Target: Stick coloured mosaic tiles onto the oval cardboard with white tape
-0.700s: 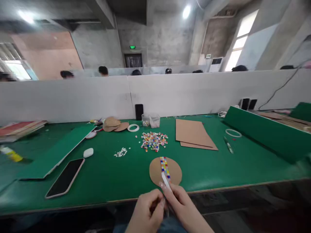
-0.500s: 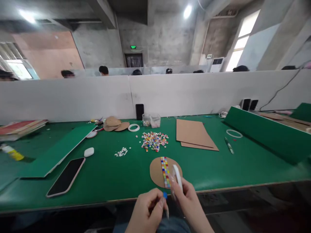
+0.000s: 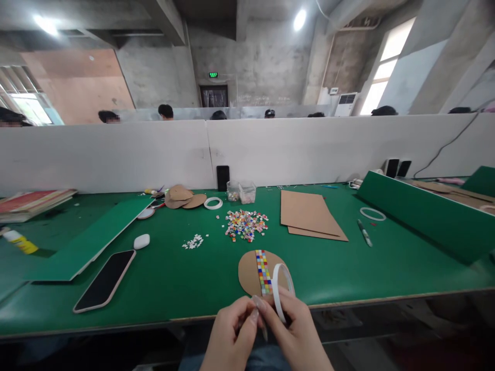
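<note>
My left hand (image 3: 233, 330) is closed in a pinch, its fingertips meeting those of my right hand (image 3: 292, 324) at the table's front edge. A thin pointed thing juts down between them; what else the left fingers hold is hidden. My right hand has a white tape ring (image 3: 277, 292) upright in its grip. Just beyond the hands lies a round cardboard disc (image 3: 247, 270) with a strip of coloured mosaic tiles (image 3: 262, 267) down its middle. Behind it is a pile of loose coloured tiles (image 3: 246, 224), with small white pieces (image 3: 193, 241) to its left.
Cardboard sheets (image 3: 309, 212), a pen (image 3: 364, 233) and a green board (image 3: 421, 216) lie to the right. Leftward are a phone (image 3: 105, 281), a white case (image 3: 142, 241) and a glue bottle (image 3: 21, 241). Clear boxes (image 3: 246, 192) stand near the white partition (image 3: 247, 152).
My right hand has moved down and left to meet the left fingertips. The tape ring has turned and shows its opening more. The blue bit at my left fingertips is now hidden.
</note>
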The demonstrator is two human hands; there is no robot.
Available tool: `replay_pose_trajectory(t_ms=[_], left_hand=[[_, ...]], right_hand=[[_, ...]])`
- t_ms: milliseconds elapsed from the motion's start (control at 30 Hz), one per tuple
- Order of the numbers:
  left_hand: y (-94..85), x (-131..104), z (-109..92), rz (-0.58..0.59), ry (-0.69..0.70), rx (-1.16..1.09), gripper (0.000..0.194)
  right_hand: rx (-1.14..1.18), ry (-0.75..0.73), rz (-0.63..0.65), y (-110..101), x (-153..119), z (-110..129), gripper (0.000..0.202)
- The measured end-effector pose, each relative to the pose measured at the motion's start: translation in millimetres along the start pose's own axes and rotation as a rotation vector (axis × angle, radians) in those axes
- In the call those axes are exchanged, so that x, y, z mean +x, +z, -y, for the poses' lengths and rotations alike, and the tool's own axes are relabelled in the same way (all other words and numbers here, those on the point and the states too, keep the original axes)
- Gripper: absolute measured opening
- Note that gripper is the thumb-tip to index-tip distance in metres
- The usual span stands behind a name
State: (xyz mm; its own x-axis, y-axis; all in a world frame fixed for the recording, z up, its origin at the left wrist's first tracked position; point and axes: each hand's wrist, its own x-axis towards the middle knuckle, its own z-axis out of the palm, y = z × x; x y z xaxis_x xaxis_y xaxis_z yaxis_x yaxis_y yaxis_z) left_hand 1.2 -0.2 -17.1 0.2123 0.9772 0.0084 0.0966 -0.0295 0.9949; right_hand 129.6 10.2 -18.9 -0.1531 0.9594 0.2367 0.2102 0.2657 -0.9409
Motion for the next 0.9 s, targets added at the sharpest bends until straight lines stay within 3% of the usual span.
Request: replay_pose_trajectory(t_ms=[133,333,800,900], left_hand=[[3.0,1.2,0.0,-0.021,-0.038,-0.042,0.022],[5.9,2.4,-5.8,-0.027,-0.075,-0.023,0.024],[8.7,-3.8,-14.6,-0.115,0.092,0.343,0.02],[11.4,-5.4,-14.1,-0.2,0.116,0.363,0.022]], right_hand=[[-0.051,-0.054,-0.021,0.9,0.0,-2.1,0.034],[0.042,-0.003,-0.064,4.1,-1.1,-5.5,0.031],[0.249,0.161,-0.108,8.6,-0.2,-4.8,0.039],[0.27,0.176,-0.1,6.7,1.1,-1.6,0.039]])
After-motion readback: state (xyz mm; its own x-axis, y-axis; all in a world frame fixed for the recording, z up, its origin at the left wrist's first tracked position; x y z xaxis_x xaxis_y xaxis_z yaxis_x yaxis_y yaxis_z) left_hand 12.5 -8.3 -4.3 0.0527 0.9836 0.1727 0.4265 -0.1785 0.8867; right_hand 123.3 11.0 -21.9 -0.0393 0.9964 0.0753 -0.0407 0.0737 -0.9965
